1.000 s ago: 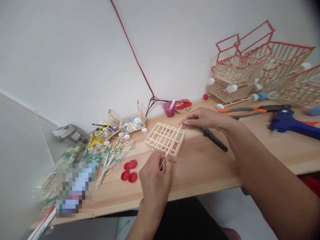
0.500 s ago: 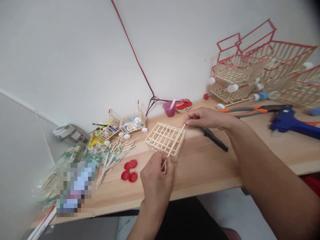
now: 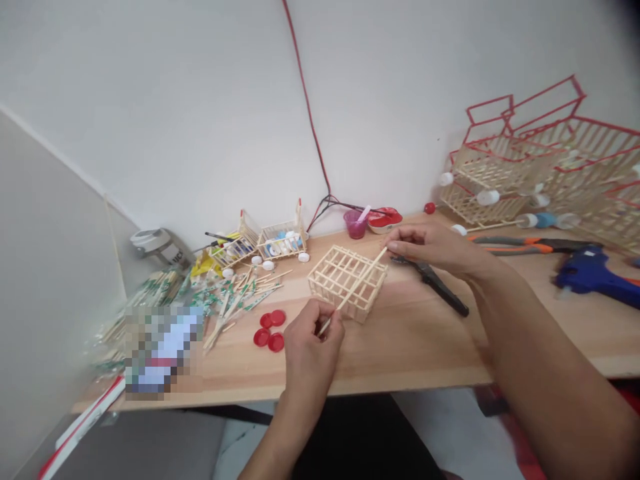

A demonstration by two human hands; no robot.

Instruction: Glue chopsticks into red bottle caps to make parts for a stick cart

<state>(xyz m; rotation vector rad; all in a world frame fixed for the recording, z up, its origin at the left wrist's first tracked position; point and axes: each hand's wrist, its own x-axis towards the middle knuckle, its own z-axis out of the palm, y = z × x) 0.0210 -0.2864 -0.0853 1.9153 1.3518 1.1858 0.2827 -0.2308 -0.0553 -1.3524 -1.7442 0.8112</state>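
Observation:
A thin wooden stick (image 3: 361,280) slants across the top of a small wooden stick basket (image 3: 330,272), which rests on the table. My left hand (image 3: 314,337) pinches the stick's near end, just in front of the basket. At the far end, my right hand (image 3: 417,245) holds the stick between thumb and fingertips, beside the basket's back right corner. Whether the stick touches the basket's bars I cannot tell. Left of the basket lie several red bottle caps (image 3: 269,330).
A black-handled tool (image 3: 443,290), orange-grey pliers (image 3: 515,245) and a blue glue gun (image 3: 595,273) lie to the right. Stick carts with red trim (image 3: 500,160) are stacked behind them. Loose sticks (image 3: 235,300) and two small carts (image 3: 281,243) occupy the left. A purple cup (image 3: 356,225) stands by the wall.
The camera view has shifted, so the scene sits further right. The stick now slants more diagonally over the basket, with both hands still on its ends.

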